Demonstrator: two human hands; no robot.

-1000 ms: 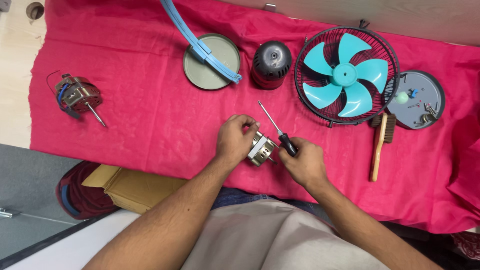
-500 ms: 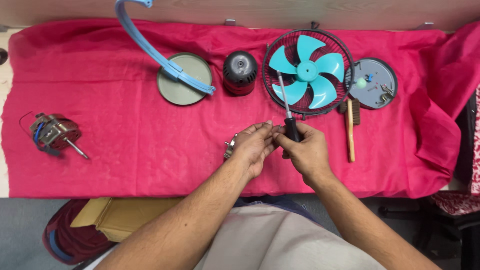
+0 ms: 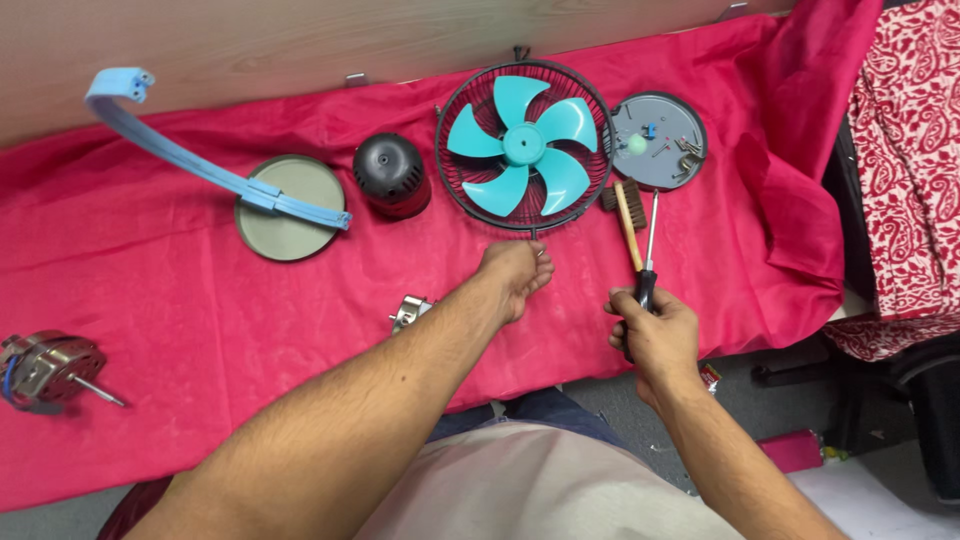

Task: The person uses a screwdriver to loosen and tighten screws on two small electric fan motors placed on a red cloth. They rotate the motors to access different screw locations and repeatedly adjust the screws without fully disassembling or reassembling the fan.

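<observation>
My right hand point(image 3: 655, 335) is clenched on the screwdriver point(image 3: 648, 255), its tip just beside the tray of screws point(image 3: 658, 140) ahead, so a careless jab could scatter them, while my left hand point(image 3: 515, 278) reaches loose-fingered to the fan point(image 3: 525, 145).

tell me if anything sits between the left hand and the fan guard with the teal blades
Nothing visible does. The left hand is stretched out just below the bottom rim of the fan guard, with only bare red cloth between them. The small metal part lies behind, beside the forearm.
</observation>
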